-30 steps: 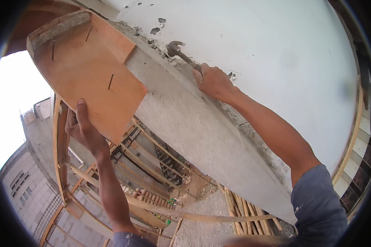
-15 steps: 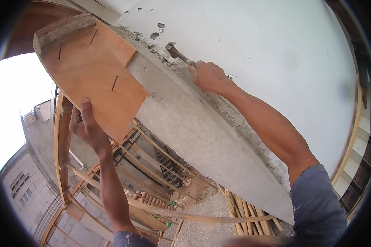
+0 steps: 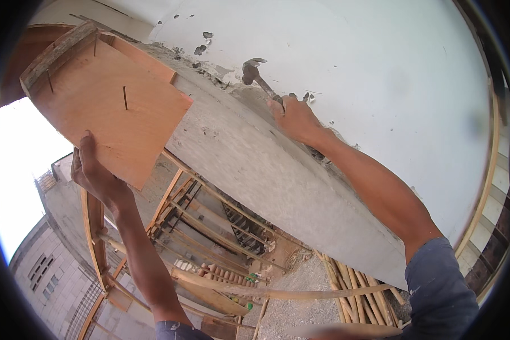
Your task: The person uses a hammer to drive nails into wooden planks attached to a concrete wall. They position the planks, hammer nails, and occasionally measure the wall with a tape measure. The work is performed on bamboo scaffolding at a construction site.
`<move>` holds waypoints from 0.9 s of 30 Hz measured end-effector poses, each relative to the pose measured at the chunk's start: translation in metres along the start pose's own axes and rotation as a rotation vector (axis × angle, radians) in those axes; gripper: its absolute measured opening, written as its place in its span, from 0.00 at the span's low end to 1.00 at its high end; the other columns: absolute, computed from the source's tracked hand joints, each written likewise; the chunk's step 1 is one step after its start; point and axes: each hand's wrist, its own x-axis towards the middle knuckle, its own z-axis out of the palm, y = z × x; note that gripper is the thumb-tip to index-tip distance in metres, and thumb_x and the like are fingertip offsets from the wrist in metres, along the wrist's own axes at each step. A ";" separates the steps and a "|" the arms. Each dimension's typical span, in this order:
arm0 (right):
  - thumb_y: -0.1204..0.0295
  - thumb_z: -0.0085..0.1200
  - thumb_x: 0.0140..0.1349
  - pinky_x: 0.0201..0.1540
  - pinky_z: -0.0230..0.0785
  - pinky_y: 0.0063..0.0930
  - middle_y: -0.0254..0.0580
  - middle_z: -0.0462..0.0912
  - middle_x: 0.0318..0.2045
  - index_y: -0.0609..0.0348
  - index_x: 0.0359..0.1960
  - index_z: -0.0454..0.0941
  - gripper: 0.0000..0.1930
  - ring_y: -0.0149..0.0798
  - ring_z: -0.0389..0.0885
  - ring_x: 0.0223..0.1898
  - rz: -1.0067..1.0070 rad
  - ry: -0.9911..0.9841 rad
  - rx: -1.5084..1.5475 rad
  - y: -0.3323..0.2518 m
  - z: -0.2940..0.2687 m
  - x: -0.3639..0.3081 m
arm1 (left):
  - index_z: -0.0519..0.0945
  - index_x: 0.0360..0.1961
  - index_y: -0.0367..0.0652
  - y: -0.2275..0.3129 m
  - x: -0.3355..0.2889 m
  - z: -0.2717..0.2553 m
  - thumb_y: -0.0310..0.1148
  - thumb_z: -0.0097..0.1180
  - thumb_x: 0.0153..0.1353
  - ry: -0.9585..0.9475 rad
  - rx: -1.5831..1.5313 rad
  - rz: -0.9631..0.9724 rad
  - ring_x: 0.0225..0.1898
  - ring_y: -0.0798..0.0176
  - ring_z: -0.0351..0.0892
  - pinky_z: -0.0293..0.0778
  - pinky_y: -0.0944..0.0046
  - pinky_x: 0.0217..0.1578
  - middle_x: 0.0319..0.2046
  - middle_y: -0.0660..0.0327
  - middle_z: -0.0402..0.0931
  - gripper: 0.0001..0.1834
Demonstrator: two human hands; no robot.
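Observation:
An orange-brown plywood panel (image 3: 110, 85) with a grey wood strip (image 3: 59, 54) at its far end lies against the concrete beam (image 3: 226, 153). Several nails, one of them a long nail (image 3: 125, 98) near the middle, stick up from the panel. My left hand (image 3: 99, 173) grips the panel's lower left edge, its thumb on the upper face and the other fingers partly hidden beneath. In my right hand (image 3: 297, 120) is a claw hammer (image 3: 258, 76), held by its handle with the head up over the beam's chipped edge, apart from the nails.
A white wall (image 3: 379, 85) with chipped holes rises at the right. Far below are wooden scaffold poles (image 3: 209, 226), a bundle of bamboo poles (image 3: 360, 292), gravel (image 3: 300, 283) and stacked clay-coloured pieces (image 3: 218, 272). A grey block building (image 3: 45, 277) stands at lower left.
The panel and my left hand appear shifted to the left in view. My right hand and the hammer sit slightly farther right, and the hammer head has turned. The background has shifted too.

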 end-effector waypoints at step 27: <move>0.50 0.34 0.76 0.51 0.73 0.51 0.63 0.83 0.41 0.71 0.49 0.75 0.30 0.58 0.83 0.47 -0.121 -0.002 0.009 -0.047 0.015 0.058 | 0.59 0.09 0.36 -0.015 0.059 0.101 0.36 0.55 0.53 -0.068 0.202 0.360 0.17 0.65 0.55 0.59 0.53 0.26 0.10 0.63 0.60 0.24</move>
